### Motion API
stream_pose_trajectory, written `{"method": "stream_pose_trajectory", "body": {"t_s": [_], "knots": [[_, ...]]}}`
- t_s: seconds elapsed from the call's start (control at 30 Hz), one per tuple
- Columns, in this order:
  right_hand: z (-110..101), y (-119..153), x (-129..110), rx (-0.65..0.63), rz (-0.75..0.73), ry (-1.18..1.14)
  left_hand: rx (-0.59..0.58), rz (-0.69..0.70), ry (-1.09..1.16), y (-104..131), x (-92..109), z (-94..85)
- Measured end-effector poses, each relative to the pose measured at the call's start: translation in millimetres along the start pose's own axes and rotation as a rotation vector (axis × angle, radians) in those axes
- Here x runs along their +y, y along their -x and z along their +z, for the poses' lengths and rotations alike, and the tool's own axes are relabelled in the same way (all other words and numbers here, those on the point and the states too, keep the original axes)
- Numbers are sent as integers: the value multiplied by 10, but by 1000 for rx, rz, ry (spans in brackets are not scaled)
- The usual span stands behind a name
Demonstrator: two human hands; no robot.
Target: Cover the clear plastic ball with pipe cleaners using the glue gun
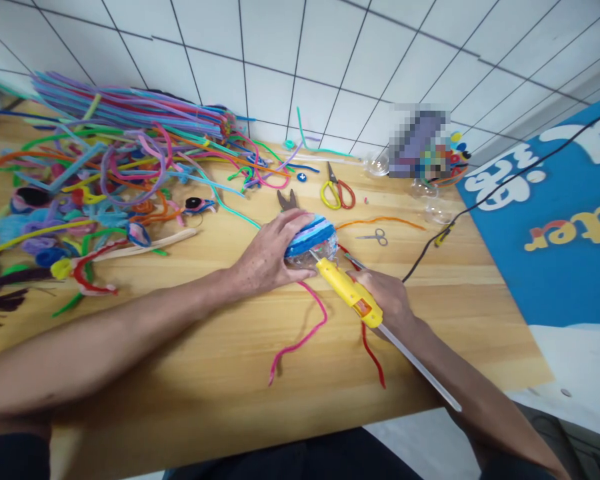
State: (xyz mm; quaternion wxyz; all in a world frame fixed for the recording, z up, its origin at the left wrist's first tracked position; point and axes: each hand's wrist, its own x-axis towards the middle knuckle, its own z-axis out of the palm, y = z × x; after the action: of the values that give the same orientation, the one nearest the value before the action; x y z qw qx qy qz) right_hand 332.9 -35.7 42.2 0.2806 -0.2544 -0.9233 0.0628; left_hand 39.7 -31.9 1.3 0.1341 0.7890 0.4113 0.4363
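Observation:
My left hand [267, 257] is wrapped round a clear ball [316, 240] partly covered in blue, light blue and lilac pipe cleaner strips. In my right hand [387, 293] is a yellow hot glue gun [350, 290], its nozzle at the ball's lower side; whether the tip touches cannot be made out. A clear glue stick [420, 367] sticks out of the gun's rear. A thin tool with a metal tip [353, 260] shows beside my right fingers. Below the ball a pink pipe cleaner [323, 317] curls on the table, and a red one [373, 357] lies under my right wrist.
Many loose pipe cleaners [115, 167] and a thick bundle [130, 110] cover the table's left. Pliers [287, 200], red-yellow scissors [336, 190] and small scissors [379, 237] lie behind the ball. Clear balls [376, 163] stand at the back right. A black cord [480, 200] crosses the right side.

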Motion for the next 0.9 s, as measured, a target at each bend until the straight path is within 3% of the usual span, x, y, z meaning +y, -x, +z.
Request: {"method": "stream_pose_trajectory", "body": {"t_s": [0.2,0.37,0.77,0.9], "knots": [[-30,-32,4,64,-47,24,13,24,0,4,-5,8],[19,-19,-28,31,-18,-6,9,10,1,1,2,6],[-11,71,99,119,9,142,2,-5,20,0,-25,-8],[1,57,54,111,-1,95,10,15,25,0,-25,-6]]}}
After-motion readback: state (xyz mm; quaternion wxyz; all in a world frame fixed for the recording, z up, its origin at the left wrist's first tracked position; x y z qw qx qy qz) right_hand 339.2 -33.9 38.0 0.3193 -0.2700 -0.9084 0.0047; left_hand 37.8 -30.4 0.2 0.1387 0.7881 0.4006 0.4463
